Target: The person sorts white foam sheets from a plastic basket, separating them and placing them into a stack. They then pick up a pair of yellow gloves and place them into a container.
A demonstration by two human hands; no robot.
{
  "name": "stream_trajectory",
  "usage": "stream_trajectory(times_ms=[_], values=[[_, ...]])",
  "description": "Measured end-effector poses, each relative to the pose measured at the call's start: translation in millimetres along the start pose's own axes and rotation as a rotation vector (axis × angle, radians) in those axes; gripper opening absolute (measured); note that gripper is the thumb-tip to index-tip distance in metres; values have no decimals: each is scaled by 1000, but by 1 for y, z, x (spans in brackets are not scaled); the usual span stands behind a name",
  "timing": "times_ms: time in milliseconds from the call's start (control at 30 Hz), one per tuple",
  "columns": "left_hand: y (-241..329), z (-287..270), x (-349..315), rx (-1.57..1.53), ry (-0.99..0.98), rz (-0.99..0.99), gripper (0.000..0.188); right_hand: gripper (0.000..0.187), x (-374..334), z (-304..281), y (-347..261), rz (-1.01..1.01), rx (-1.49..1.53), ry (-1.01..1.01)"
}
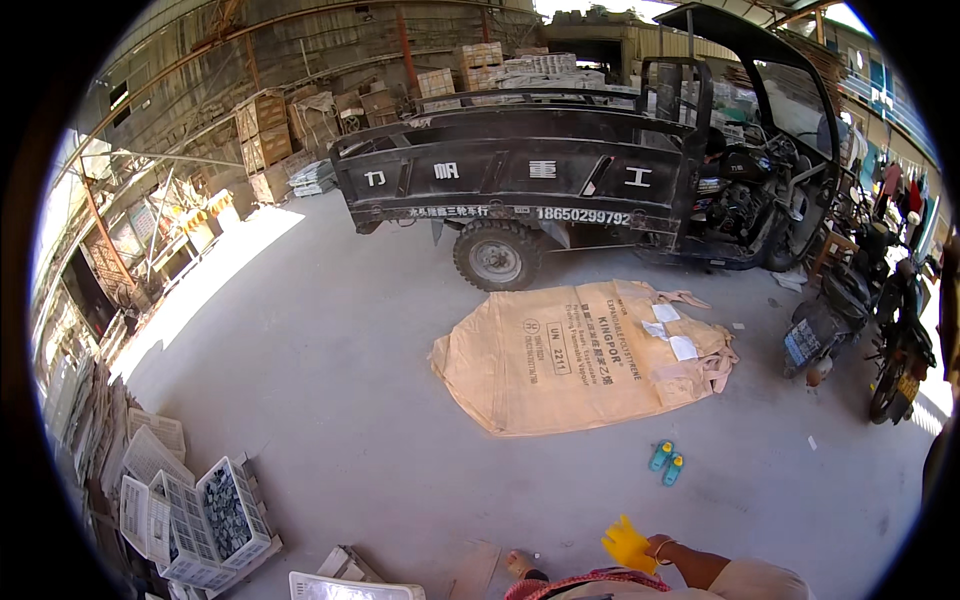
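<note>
At the lower edge, my right hand (628,545) wears a yellow glove, and a bracelet circles the wrist above it. Its gloved fingers look spread, with nothing visible in them. My left hand is out of view. Nearest the glove on the floor lies a small teal pair with yellow tops (667,462), which look like slippers. Farther ahead, a large peach-coloured woven sack (500,350) is spread flat, dark print across it. White paper pieces (683,347) rest toward its crumpled right end. A bare foot (520,563) and red patterned cloth (590,580) show at the bottom.
A black three-wheeled cargo truck (500,165) stands just beyond the sack. Motorbikes (840,310) are parked at the right. White plastic crates (195,510), one with grey pieces, sit at lower left. A white tray (350,590) is at the lower edge; wooden crates (262,130) stand behind.
</note>
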State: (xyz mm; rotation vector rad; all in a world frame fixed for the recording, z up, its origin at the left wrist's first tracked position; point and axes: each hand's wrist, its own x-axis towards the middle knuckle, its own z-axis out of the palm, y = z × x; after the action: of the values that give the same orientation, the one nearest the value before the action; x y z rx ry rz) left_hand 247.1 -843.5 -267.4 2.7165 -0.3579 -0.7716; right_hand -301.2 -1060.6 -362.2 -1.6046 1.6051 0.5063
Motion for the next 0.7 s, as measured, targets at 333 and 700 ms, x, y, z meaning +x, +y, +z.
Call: stream_trajectory(times_ms=[333,700], values=[[98,-71,105,-405,196,205,17,32,88,-151,-226,-101,-100,75],[51,8,110,-146,231,-478,23,32,273,-232,-387,-235,-452,-121]])
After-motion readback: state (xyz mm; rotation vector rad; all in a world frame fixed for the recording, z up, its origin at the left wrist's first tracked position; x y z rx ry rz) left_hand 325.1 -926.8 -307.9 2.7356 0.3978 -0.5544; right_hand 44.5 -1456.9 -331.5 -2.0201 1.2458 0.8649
